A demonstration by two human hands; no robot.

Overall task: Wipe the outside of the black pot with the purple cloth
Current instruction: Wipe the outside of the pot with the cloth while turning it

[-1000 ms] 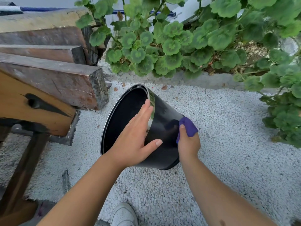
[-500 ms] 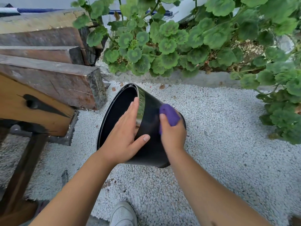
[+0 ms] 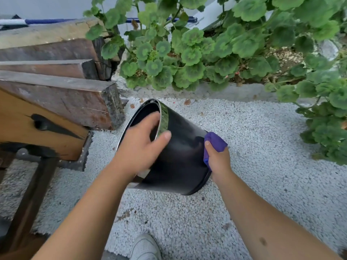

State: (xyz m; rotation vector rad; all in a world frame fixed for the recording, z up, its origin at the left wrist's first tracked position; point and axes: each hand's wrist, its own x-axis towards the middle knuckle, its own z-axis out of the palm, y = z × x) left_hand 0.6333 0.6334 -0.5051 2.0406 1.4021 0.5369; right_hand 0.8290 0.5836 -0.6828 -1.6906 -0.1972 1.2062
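Observation:
A glossy black pot (image 3: 184,152) lies tilted on white gravel, its mouth facing left and its base to the right. My left hand (image 3: 139,147) grips the pot's rim, fingers curled inside the mouth and thumb pressed on the outer wall. My right hand (image 3: 218,160) holds a bunched purple cloth (image 3: 215,140) against the pot's outside near the base. Part of the cloth is hidden in my palm.
Stacked wooden beams (image 3: 62,98) and a dark wooden frame (image 3: 30,199) crowd the left. A concrete kerb (image 3: 234,92) with leafy green plants (image 3: 197,53) runs along the back and right. White gravel (image 3: 262,166) lies all around. My white shoe (image 3: 145,247) shows at the bottom.
The cloth slid along the pot's wall from near the base toward the rim and back to the base end. My left hand went from lying flat to curling over the rim.

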